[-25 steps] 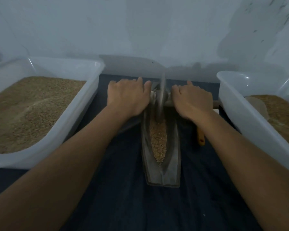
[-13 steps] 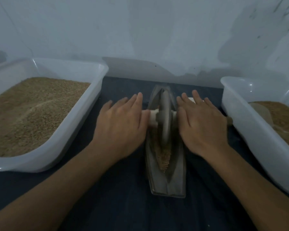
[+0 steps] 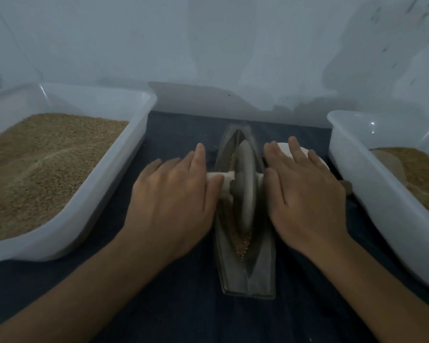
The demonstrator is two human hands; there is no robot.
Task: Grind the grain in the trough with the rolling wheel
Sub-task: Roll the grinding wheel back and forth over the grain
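Along the cloth's left edge a white tub (image 3: pixel 139 134) holds a deep bed of grain. Next, the left hand (image 3: pixel 174 199) lies flat, fingers straight, on the axle (image 3: pixel 219 177). At the cloth's middle the rolling wheel (image 3: pixel 245 184) stands in the trough (image 3: pixel 248 273), grain (image 3: pixel 240 243) still coarse around it; grinding looks well short of finished. The right hand (image 3: pixel 305 196) presses flat likewise. A second tub (image 3: pixel 357 174) sits along the right edge.

A single head-worn wide-angle camera looks forward and down, close over the trough (image 3: pixel 248 268) at frame centre, both forearms entering from the lower corners.
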